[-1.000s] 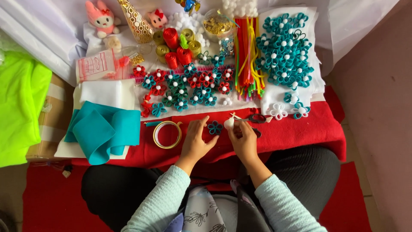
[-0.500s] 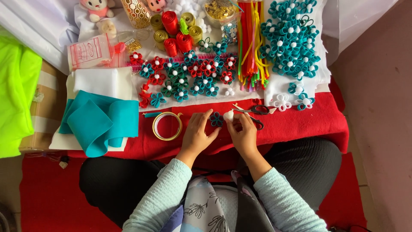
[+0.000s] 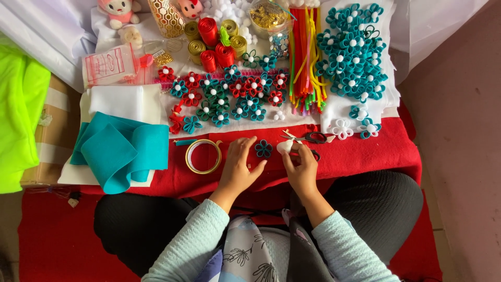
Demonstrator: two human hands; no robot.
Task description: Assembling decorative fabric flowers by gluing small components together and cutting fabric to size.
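1. Head view: the teal flower (image 3: 263, 149) lies flat on the red cloth (image 3: 376, 151), between the two hands and unheld.
2. Left hand (image 3: 240, 164): palm down on the cloth, fingers spread and empty. The index tip sits just beside the flower's left edge; contact cannot be confirmed.
3. Right hand (image 3: 302, 167): fingers pinched together on a small white pom-pom (image 3: 284, 147), held just right of the flower and close to it.
4. Key relation: the flower lies directly left of the pinched pom-pom, with only a narrow gap. The flower is round, so it has no long axis. Both hands are about equally near.
5. Surroundings: scissors (image 3: 308, 138) lie just behind the right hand, handles to the right. A tape roll (image 3: 203, 156) lies left of the left hand. Folded teal felt (image 3: 122, 151) lies further left.
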